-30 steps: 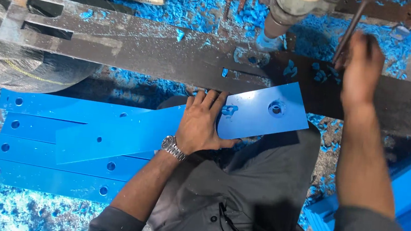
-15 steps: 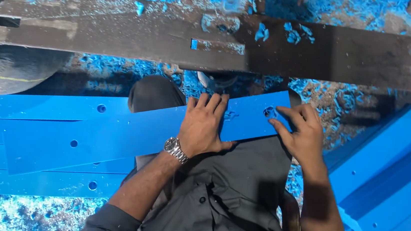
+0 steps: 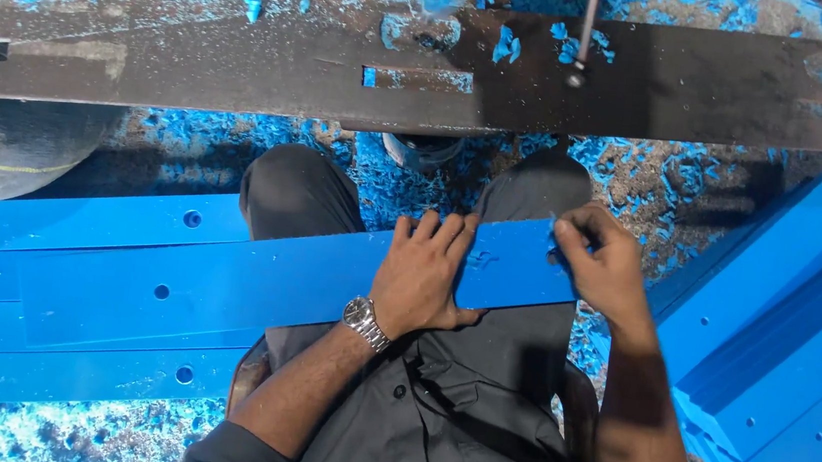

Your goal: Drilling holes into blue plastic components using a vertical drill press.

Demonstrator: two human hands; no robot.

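- Blue strip (image 3: pixel 255 281) lies across person's lap, long end running out L over a stack of blue strips (image 3: pixel 66 369), R end just past the R knee.
- Left hand (image 3: pixel 424 274) flat on strip near its R end, fingers spread a bit, palm pressing down. Wristwatch (image 3: pixel 363 321) on that wrist, forearm coming up from lower L.
- Right hand (image 3: pixel 606 263) at strip's R end, fingers curled, thumb + fingertips pinching the corner edge. Can't tell how firm the pinch is.
- Risk 1: strip is long and only held near one end; if L palm eases off, it could pivot or slide off the knees w/ the far end dragging on the stack.
- Risk 2: edge of strip looks thin; pinching fingertips could get nicked if it slips thru the grip.
- Risk 3: blue shavings (image 3: pixel 677 181) everywhere on floor and on dark metal bar (image 3: pixel 247 55) ahead; chips under strip may make it skate or scratch.
- Risk 4: second pile of blue strips (image 3: pixel 783 327) sits close on R; R elbow or the strip's end could bump it and shift the pile.
- Slot in bar (image 3: pixel 416 79) and a thin rod (image 3: pixel 585 32) above sit well apart from both hands.
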